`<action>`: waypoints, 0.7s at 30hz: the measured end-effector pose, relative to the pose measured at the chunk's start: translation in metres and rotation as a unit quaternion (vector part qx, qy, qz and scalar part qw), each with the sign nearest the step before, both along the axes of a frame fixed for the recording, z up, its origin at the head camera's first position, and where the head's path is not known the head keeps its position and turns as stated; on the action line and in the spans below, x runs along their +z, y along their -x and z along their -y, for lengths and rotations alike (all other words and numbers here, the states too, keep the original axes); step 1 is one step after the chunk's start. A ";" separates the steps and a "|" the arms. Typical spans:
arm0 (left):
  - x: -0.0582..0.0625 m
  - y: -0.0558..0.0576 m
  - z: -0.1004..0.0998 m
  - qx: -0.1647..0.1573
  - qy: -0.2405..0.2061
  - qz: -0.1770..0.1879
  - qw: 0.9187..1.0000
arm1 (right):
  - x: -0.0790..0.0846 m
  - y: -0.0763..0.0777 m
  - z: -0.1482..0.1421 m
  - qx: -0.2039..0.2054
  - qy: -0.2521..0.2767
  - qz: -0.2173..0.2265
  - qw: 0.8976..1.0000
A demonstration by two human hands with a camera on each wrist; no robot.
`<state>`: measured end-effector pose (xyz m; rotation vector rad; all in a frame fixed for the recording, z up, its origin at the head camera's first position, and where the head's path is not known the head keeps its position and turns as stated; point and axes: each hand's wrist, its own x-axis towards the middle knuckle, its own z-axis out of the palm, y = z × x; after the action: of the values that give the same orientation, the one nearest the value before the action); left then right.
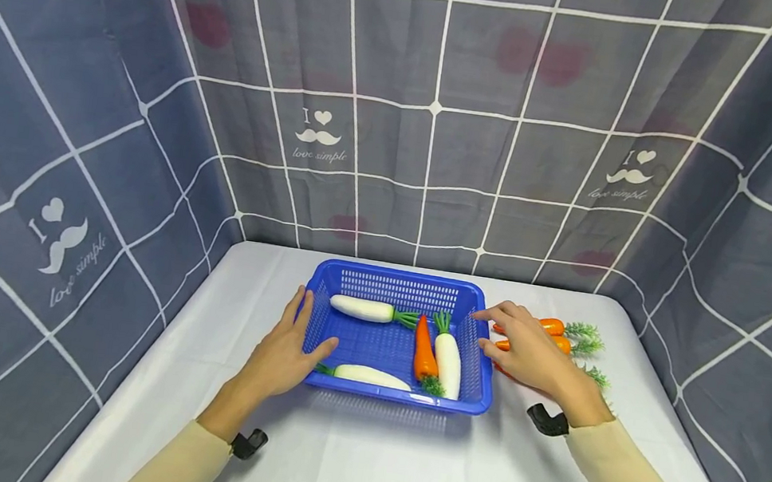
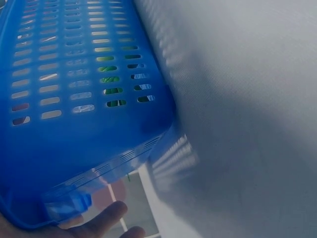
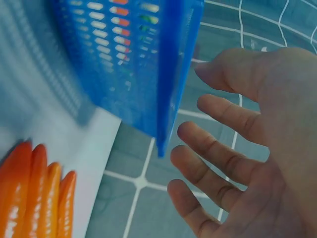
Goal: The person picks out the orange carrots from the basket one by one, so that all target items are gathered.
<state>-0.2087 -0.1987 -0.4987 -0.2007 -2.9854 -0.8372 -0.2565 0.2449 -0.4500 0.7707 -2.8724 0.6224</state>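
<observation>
A blue plastic basket [image 1: 366,343] sits on the white-covered table. Inside lie three white radishes, one at the back [image 1: 363,309], one at the front [image 1: 372,376] and one at the right [image 1: 447,365], beside an orange carrot [image 1: 425,350]. My left hand [image 1: 281,357] is at the basket's left side, fingers fairly straight along the rim and thumb over its front left corner. By the right rim is my right hand [image 1: 531,351], its fingers spread and loosely bent; the right wrist view shows a gap between fingertips and basket.
Several carrots [image 3: 37,193] with feathery green tops [image 1: 584,338] lie on the table right of the basket, partly hidden by my right hand. A grey checked curtain [image 1: 398,138] encloses the table [image 1: 387,466] at the back and both sides.
</observation>
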 end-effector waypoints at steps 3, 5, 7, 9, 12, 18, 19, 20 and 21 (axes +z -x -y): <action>0.000 0.000 0.000 0.003 -0.002 0.002 1.000 | 0.003 0.004 0.010 0.012 -0.014 0.000 1.000; 0.000 -0.001 0.000 0.003 -0.004 0.003 1.000 | 0.005 0.007 0.017 0.020 -0.027 -0.003 0.999; 0.000 -0.001 0.000 0.003 -0.002 0.003 1.000 | 0.008 0.010 0.025 0.032 -0.039 -0.002 0.999; 0.000 -0.002 0.000 0.003 -0.003 0.001 1.000 | 0.012 0.013 0.033 0.045 -0.050 0.002 0.998; 0.000 -0.002 0.001 0.004 -0.004 0.000 1.000 | 0.016 0.017 0.045 0.063 -0.066 0.018 0.996; 0.002 -0.001 0.001 0.002 -0.007 -0.004 1.000 | 0.018 0.024 0.064 0.082 -0.083 0.082 0.990; 0.001 -0.001 0.001 0.001 -0.008 -0.004 1.000 | 0.017 0.026 0.066 0.087 -0.083 0.094 0.988; 0.001 -0.001 0.001 0.001 -0.008 -0.005 1.000 | 0.016 0.027 0.069 0.092 -0.082 0.107 0.987; 0.001 -0.001 0.001 -0.001 -0.008 -0.004 1.000 | 0.015 0.029 0.071 0.098 -0.084 0.117 0.985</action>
<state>-0.2078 -0.2001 -0.4973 -0.2052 -2.9700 -0.8564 -0.2851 0.1739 -0.4346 1.0832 -3.1192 0.5283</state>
